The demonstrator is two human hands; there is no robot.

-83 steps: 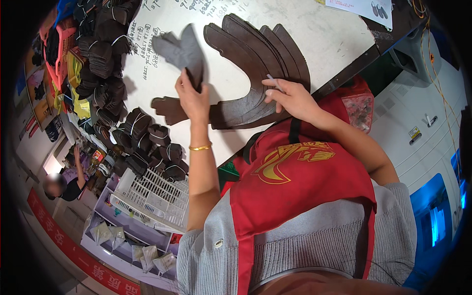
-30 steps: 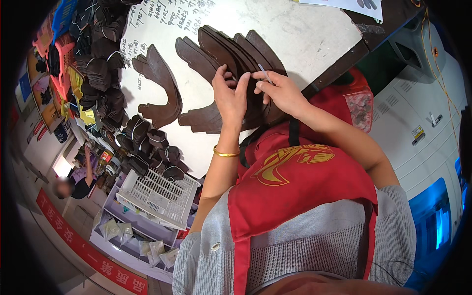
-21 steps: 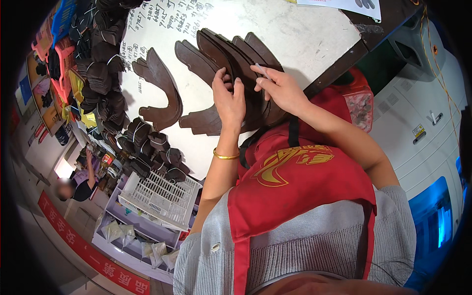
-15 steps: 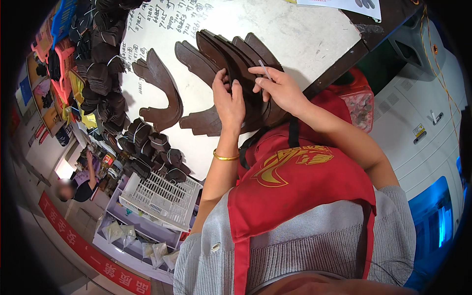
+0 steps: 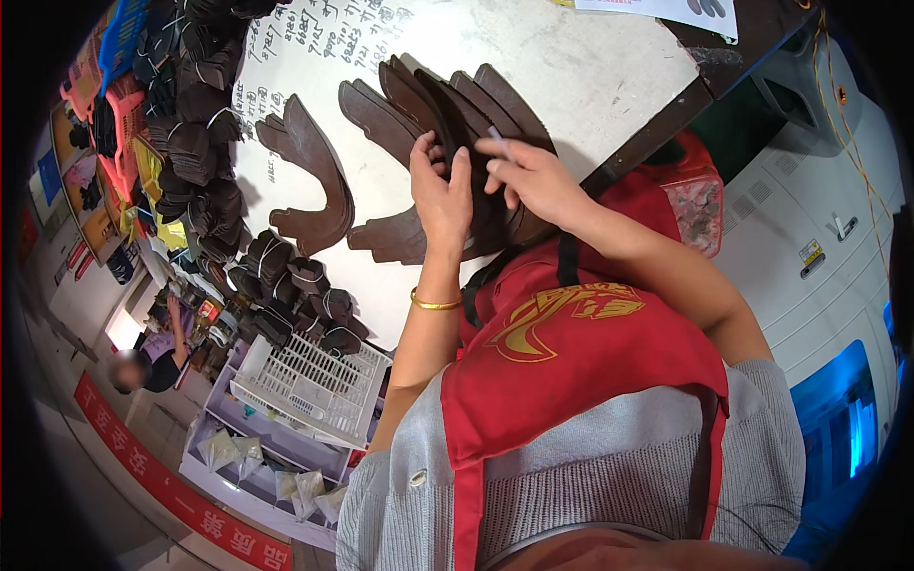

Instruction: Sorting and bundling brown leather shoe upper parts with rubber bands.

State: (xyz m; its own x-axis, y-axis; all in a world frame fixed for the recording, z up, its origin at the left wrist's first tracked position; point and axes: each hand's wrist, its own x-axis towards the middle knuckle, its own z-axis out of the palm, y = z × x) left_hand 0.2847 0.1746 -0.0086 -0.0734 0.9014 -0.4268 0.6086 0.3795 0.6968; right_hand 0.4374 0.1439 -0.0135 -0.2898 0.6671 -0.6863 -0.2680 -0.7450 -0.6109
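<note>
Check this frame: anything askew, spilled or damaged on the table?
Nothing stands out. The fanned dark brown cut pieces lie flat under the left hand and right hand; one curved piece sits apart, undamaged.

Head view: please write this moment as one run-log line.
left hand: flat on fanned brown leather pieces | right hand: holds pen over them | surface: white table

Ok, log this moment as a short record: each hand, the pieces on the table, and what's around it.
left hand: left hand pressed flat on the fanned dark brown leather pieces
right hand: right hand on the same fan, pinching a thin pen
separate piece: curved brown piece lying apart, left of the fan
surface: white worktable with handwriting on it
left of table: bundles of dark cut pieces, white plastic basket
wear: gold bangle, red apron
</note>
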